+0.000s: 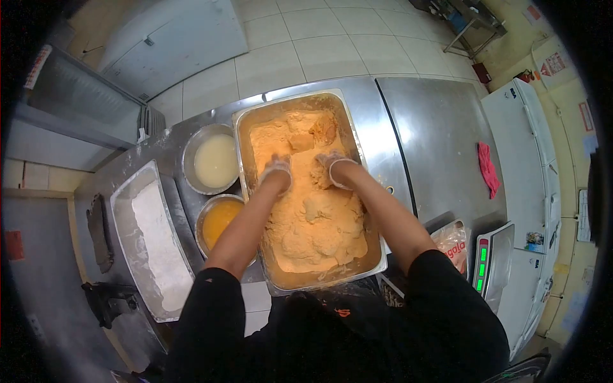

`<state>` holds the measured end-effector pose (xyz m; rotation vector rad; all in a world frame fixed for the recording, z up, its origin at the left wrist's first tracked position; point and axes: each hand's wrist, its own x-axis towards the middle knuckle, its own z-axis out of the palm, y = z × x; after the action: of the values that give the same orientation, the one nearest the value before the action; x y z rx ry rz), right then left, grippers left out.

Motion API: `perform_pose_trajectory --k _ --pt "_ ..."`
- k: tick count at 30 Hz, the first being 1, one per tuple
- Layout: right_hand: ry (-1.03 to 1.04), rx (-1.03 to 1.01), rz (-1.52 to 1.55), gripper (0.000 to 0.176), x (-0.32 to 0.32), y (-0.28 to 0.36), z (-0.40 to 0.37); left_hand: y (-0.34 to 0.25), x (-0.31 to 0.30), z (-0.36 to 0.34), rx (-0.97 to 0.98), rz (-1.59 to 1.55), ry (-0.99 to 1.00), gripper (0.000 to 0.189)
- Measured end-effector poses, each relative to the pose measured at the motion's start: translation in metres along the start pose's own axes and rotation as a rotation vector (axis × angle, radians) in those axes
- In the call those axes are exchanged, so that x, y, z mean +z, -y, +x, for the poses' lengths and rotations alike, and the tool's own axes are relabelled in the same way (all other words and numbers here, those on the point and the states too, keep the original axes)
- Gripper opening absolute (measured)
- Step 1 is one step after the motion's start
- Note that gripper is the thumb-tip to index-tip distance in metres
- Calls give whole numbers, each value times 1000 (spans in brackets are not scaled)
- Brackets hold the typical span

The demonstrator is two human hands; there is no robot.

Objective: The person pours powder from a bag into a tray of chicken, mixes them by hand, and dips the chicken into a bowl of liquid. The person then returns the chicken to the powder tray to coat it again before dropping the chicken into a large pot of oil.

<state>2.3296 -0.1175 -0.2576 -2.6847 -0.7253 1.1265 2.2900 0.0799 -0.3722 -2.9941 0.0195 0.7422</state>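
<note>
A deep metal tray [377, 273] holds orange-yellow crumbly mixture [313, 217], with smoother lumps toward its near end and a darker orange patch at its far right corner. Inside the tray at the left, my left hand [276, 171], in a clear glove, presses into the mixture with its fingers partly buried. My right hand [331, 167], gloved too, is on the right side of the tray, its fingers around a crumbly clump. The two hands are apart, and a flat block of the mixture [302, 142] lies just beyond them.
Left of the tray stand a bowl of pale liquid [215, 161], a bowl of yellow liquid [220, 218] and a long pan of white powder [153, 233]. Rightward are a pink cloth [488, 170], a plastic bag [452, 246] and a digital scale [497, 265].
</note>
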Motion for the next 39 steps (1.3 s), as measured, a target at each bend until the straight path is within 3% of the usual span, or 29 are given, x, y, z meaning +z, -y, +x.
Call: perform_pose_trajectory --k 1,2,4,5,6,8,10,12,14,15,18,21,23,25,26,28,29,31,33,36,39 --pt "-43 33 -16 56 9 3 5 -6 23 0 -56 -26 -127 67" --pt "-85 67 -31 55 17 5 10 -17 41 10 -130 -63 -105 69" --pt "3 47 26 59 69 -9 64 -17 29 11 -141 -165 105 75" --pt "253 63 -107 54 78 -16 86 -10 -6 -2 -79 -229 295 79" --pt "273 -25 -51 50 54 -9 65 -5 -26 -9 -16 -297 481 83" --pt "300 -198 65 44 -25 12 -4 4 -30 -6 -15 -288 413 77" --pt "24 -397 239 38 -8 -22 2 9 -28 -6 -13 -285 356 72" --pt "-116 -282 336 36 1 -29 4 9 -19 -10 -7 -263 282 67" --pt "-129 138 343 36 -4 -10 6 3 -4 -18 7 -198 164 63" --pt "-31 347 338 53 -6 1 21 5 -1 -15 29 -210 159 63" --pt "-143 245 328 51 32 -23 51 21 -38 -16 88 -339 272 65" --pt "-27 249 286 47 2 -8 29 31 -105 -48 -1 -472 400 74" --pt "-29 227 254 45 15 -19 46 28 -55 -30 211 270 266 65" --pt "-74 190 294 42 30 -33 71 27 -42 -21 190 319 98 62" --pt "-86 172 356 41 34 -35 77 24 -38 -25 75 -5 25 62" --pt "-63 91 421 37 34 -39 81 27 -32 -25 41 -502 -61 63" --pt "-29 31 425 35 28 -40 79 34 -29 -25 124 -673 -72 64" --pt "2 -85 424 31 24 -43 78 43 -30 -28 306 -707 -85 63" --pt "-10 -194 414 26 29 -49 83 45 -75 -54 502 -425 -91 60" --pt "-77 26 503 22 30 -42 84 50 -48 -17 574 -281 -151 44" --pt "82 -40 435 24 13 -38 69 40 -97 -42 572 -143 -95 31"
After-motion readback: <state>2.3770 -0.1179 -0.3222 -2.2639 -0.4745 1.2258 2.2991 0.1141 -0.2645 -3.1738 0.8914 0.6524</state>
